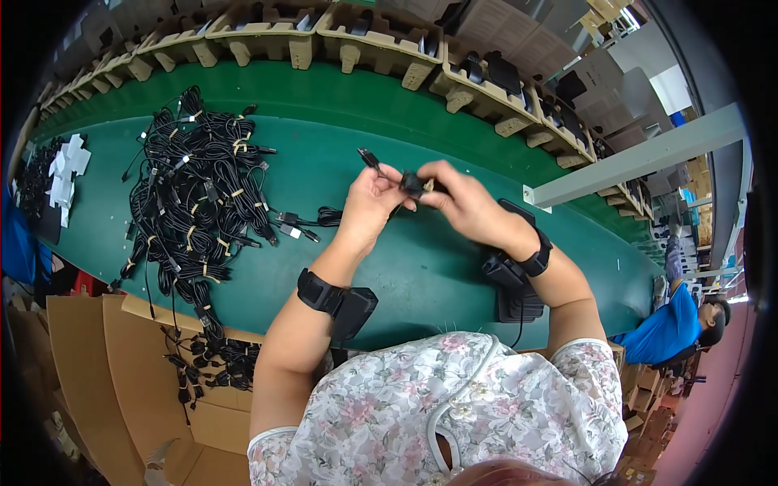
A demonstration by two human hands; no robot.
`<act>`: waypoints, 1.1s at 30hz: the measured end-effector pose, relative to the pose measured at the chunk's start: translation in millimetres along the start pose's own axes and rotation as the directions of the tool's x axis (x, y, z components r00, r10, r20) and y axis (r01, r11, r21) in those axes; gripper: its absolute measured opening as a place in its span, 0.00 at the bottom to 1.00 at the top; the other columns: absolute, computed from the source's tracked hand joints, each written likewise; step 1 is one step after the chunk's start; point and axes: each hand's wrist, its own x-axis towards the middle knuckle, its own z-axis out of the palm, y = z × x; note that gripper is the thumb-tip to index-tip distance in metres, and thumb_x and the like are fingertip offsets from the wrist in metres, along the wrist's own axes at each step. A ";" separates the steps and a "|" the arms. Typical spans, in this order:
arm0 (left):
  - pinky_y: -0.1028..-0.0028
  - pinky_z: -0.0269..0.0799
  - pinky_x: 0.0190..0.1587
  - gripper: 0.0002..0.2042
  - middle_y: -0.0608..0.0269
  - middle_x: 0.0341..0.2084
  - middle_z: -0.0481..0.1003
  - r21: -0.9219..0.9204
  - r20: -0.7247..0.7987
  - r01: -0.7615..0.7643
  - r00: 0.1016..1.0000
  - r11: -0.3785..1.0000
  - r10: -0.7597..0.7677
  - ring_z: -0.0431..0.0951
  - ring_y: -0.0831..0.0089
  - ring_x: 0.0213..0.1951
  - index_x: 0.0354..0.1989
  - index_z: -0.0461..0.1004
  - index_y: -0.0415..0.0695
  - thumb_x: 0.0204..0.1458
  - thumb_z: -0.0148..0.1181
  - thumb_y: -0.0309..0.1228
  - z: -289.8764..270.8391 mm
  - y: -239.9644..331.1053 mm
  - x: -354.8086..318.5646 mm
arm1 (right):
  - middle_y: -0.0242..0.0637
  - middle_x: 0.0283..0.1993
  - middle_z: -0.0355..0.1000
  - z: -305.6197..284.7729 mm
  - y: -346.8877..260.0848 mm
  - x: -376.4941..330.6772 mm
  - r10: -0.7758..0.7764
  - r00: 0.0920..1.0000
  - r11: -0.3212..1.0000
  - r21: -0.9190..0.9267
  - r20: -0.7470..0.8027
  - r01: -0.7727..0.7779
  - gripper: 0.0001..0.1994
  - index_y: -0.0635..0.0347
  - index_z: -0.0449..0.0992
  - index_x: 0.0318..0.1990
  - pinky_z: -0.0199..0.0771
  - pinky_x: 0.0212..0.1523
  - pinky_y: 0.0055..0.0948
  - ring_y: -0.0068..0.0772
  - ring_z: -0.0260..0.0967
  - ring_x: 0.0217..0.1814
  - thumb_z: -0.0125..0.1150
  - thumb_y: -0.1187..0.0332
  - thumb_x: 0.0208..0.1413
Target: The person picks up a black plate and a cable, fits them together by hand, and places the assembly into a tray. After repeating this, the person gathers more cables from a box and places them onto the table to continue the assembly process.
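In the head view, a person in a floral blouse holds a coiled black cable between both hands, above a green surface. The left grip is closed on the cable, its plug jutting up past the fingers; the right grip, slightly blurred, clasps the coil beside a tan tie. Black straps circle both wrists. Near the left wrist lies a small bundled cable, and farther left spreads a large heap of black cables, many bound with tan ties, with white paper pieces beyond. More cables sit at an open cardboard box at lower left. Tan molded trays holding dark items line the far side, while a co-worker in blue appears at far right
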 end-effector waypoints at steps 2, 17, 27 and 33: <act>0.80 0.69 0.36 0.07 0.60 0.28 0.73 -0.026 0.039 -0.007 0.999 1.000 0.008 0.73 0.77 0.30 0.36 0.65 0.38 0.50 0.54 0.21 2.1 -0.7 -0.6 | 0.31 0.31 0.63 -12.2 10.0 6.4 0.231 0.972 0.955 0.197 -0.031 -0.221 0.12 0.61 0.61 0.47 0.65 0.34 0.20 0.21 0.62 0.33 0.52 0.73 0.56; 0.85 0.58 0.20 0.17 0.63 0.25 0.71 -0.075 0.257 0.281 0.932 0.957 -0.254 0.66 0.82 0.20 0.44 0.66 0.39 0.59 0.45 0.42 15.0 -1.9 -10.7 | 0.30 0.29 0.62 -34.3 17.4 51.4 0.323 0.923 0.449 0.892 -0.209 0.045 0.11 0.63 0.63 0.43 0.62 0.36 0.25 0.22 0.59 0.31 0.42 0.64 0.62; 0.85 0.55 0.17 0.12 0.66 0.24 0.69 -0.212 0.094 0.059 0.995 0.975 -0.040 0.65 0.82 0.18 0.44 0.65 0.42 0.58 0.47 0.36 5.6 -5.7 -5.4 | 0.37 0.33 0.68 -8.8 4.0 15.5 -0.112 0.991 0.982 0.147 -0.074 0.122 0.12 0.61 0.63 0.47 0.67 0.40 0.30 0.36 0.67 0.36 0.49 0.66 0.59; 0.85 0.58 0.19 0.11 0.67 0.24 0.69 -0.196 0.071 0.064 0.996 0.978 -0.051 0.65 0.83 0.18 0.47 0.61 0.44 0.57 0.48 0.31 8.7 1.4 -11.9 | 0.46 0.38 0.71 -8.7 -17.6 3.2 0.063 0.998 0.995 -0.075 0.006 -0.062 0.15 0.56 0.65 0.49 0.70 0.36 0.34 0.47 0.71 0.37 0.55 0.68 0.54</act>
